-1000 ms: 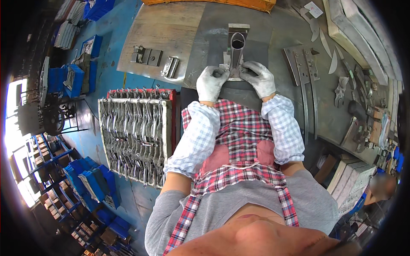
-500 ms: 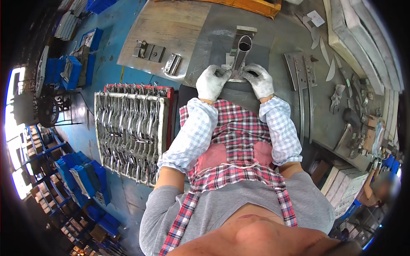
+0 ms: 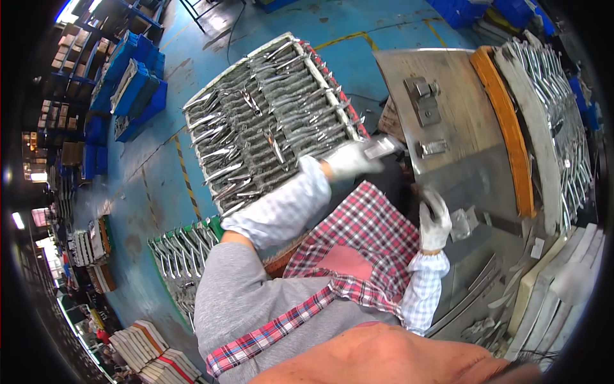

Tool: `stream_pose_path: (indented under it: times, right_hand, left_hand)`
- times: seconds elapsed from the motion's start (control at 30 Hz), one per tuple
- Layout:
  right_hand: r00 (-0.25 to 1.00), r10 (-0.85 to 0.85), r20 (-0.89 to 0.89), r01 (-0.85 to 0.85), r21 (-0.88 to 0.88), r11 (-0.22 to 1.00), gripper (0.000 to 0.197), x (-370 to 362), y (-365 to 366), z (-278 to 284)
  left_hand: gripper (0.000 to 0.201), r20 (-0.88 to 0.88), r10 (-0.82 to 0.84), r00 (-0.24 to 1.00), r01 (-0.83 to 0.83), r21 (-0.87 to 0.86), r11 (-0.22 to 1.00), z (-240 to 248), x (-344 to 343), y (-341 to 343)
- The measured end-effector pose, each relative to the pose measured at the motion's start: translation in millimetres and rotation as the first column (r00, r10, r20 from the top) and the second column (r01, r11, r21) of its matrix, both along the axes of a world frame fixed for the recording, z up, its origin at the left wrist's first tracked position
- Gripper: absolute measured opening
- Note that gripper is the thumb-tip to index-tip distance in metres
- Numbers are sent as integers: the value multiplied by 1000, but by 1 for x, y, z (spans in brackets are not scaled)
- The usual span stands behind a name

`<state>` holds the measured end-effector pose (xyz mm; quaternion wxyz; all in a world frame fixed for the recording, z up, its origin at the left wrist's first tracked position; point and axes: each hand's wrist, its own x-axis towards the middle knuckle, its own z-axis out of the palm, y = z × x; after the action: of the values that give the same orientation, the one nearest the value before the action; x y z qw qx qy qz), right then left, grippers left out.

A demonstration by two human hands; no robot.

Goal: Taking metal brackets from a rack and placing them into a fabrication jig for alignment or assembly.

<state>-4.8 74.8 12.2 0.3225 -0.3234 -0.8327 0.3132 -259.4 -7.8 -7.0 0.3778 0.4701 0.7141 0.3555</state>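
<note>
My left hand (image 3: 350, 161), in a white glove and smeared by motion, is out to the left beside the near right edge of a large rack (image 3: 265, 121). It grips a short, shiny metal piece (image 3: 380, 147) that sticks out past the fingertips toward the workbench. Rows of slim, bright metal parts lie in the rack's grey ribbed lining. At the bench edge, my gloved right hand (image 3: 435, 221) has its fingers curved with a gap between them and the thumb, and I see nothing held there. Right beside it is a metal fixture (image 3: 462, 224), partly blurred.
On the wooden part of the bench (image 3: 457, 96) lie a flat metal block (image 3: 423, 101) and a smaller metal block (image 3: 433, 148). An orange wooden rail (image 3: 505, 128) borders the bench, with another loaded rack (image 3: 553, 96) beyond. A green-edged rack (image 3: 185, 256) stands at the lower left.
My view and body have turned left. My left hand has left the fixture and swung toward the rack with the metal piece. The right hand has come away from the tube but stays near the fixture.
</note>
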Motion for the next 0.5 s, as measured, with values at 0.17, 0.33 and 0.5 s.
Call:
stream_pose_path:
  times: [0.17,0.33,0.5]
  right_hand:
    - [978,-100,183,70,167,983,27,24,8,-45]
    - [968,-147,201,110,181,977,28,20,9,-44]
    - [961,-186,202,132,256,958,31,23,9,-42]
  left_hand:
    - [44,-205,487,849,-425,282,860,-104,-232,-6]
    - [30,-559,377,738,-512,-100,853,-149,-273,-11]
    - [29,-628,151,763,-494,-417,763,-104,-271,20]
